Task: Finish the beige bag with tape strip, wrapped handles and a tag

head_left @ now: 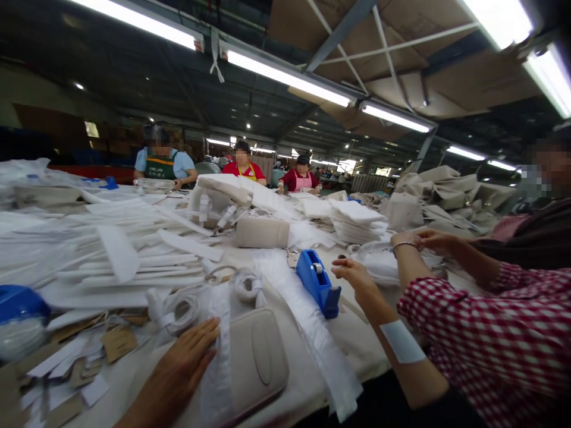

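My left hand point(185, 356) lies flat, fingers stretched out, across a white translucent wrap point(217, 362) around a light grey bag point(263, 356). An oval outline marks the bag's face. Coiled white straps point(181, 312) lie just beyond my fingers, and a second coil point(247, 285) rests at the bag's far edge. To the right, my right hand point(359, 278) is held in the air with fingers extended, apparently holding nothing. It is close beside a blue tape dispenser point(314, 279) but not touching it. A long white plastic sheet point(307, 324) runs between bag and dispenser.
Loose tags point(118, 342) and a blue object point(22, 303) lie at left. White foam sheets point(143, 267) are heaped behind. Another grey bag point(263, 232) stands mid-table. A co-worker in a checked sleeve point(482, 321) works close on my right; several people are across the table.
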Motion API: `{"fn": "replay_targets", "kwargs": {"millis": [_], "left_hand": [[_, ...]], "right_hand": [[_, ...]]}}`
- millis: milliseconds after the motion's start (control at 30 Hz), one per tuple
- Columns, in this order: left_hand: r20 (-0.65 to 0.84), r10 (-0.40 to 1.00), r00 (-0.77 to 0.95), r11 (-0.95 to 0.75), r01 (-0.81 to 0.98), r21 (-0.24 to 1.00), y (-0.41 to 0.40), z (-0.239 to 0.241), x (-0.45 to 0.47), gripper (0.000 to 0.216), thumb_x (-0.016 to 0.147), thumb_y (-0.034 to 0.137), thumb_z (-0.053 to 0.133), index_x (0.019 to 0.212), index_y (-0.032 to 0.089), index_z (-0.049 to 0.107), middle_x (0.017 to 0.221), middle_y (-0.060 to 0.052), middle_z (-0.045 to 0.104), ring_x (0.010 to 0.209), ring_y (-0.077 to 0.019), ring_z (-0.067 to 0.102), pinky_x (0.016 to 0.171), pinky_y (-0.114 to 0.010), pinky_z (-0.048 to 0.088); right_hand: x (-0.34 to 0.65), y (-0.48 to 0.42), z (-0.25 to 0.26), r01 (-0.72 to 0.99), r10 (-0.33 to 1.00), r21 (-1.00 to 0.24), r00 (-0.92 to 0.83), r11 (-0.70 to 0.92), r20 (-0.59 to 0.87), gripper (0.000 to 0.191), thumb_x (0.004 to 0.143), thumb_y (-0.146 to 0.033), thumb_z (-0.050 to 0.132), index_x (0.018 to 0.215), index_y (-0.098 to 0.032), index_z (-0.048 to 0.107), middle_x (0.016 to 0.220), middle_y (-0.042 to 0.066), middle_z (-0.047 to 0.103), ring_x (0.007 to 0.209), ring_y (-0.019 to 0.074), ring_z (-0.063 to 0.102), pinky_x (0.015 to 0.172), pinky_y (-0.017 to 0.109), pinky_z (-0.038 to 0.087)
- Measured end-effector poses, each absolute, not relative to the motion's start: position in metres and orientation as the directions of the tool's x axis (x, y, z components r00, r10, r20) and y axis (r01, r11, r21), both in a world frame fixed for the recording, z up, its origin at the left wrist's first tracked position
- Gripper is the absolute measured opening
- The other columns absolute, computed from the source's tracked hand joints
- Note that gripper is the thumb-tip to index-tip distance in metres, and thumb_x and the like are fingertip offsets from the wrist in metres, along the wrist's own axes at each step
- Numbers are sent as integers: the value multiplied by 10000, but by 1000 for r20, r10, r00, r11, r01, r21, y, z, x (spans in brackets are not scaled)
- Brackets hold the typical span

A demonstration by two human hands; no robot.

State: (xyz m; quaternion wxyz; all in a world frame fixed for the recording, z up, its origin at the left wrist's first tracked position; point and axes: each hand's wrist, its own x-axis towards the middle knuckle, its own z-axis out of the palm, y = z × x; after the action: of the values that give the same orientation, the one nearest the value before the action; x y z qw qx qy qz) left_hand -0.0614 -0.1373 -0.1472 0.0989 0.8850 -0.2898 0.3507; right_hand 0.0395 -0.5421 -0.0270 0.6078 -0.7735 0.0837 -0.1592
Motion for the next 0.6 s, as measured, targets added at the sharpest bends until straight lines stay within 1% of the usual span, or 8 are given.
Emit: {"fn": "replay_targets", "kwargs": {"millis": [100, 200, 333, 400, 500, 600], "left_hand": [[674, -441, 592, -821, -570, -36, -137, -148, -61, 368, 947, 367, 487, 1268, 211, 576, 1290, -48, 631, 1158, -203, 620, 965, -329, 545], [662, -443, 604, -822, -569, -31, -137, -148, -62, 370, 945, 366, 488, 1261, 200, 584, 1300, -56, 624, 1167, -210, 614, 969, -335, 543], [652, -431, 624, -818, -575, 10, -137, -148, -63, 367, 940, 359, 497, 1257, 201, 595, 1304, -55, 621, 1175, -205, 606, 1002, -323, 517], [647, -427, 632, -813, -581, 30, -137, -148, -62, 368, 939, 353, 498, 1263, 206, 594, 1312, -53, 616, 1185, -203, 599, 1018, -318, 502], [638, -419, 647, -815, -578, 51, -138, -148, -62, 369, 939, 345, 498, 1266, 203, 594, 1321, -59, 609, 1193, -209, 591, 1025, -330, 496], [633, -403, 661, -822, -566, 68, -140, -147, -65, 360, 940, 318, 499, 1264, 190, 591, 1312, -74, 612, 1183, -221, 595, 1015, -365, 506]], "right_hand": [[14, -548, -37, 64, -356, -972, 923, -228, 144, 360, 515, -336, 699, 825, -164, 636, 575, -30, 556, 604, 160, 530, 644, 292, 405], [-9, -551, -62, 24, -391, -977, 914, -210, 107, 419, 516, -389, 720, 855, -154, 644, 550, -36, 548, 595, 157, 508, 618, 283, 373], [-19, -549, -100, -46, -412, -987, 911, -152, 21, 461, 512, -478, 726, 809, -128, 682, 566, -13, 561, 574, 147, 477, 561, 269, 327], [-15, -548, -115, -68, -434, -991, 901, -114, -12, 479, 505, -520, 711, 782, -131, 684, 572, -19, 541, 555, 137, 455, 535, 261, 312], [-8, -551, -132, -78, -494, -992, 870, -102, -17, 478, 491, -541, 696, 752, -142, 667, 586, -24, 529, 558, 135, 448, 540, 263, 332], [-13, -560, -142, -96, -540, -983, 842, -155, 3, 477, 480, -539, 689, 749, -146, 666, 601, -10, 551, 597, 169, 485, 580, 289, 377]]}}
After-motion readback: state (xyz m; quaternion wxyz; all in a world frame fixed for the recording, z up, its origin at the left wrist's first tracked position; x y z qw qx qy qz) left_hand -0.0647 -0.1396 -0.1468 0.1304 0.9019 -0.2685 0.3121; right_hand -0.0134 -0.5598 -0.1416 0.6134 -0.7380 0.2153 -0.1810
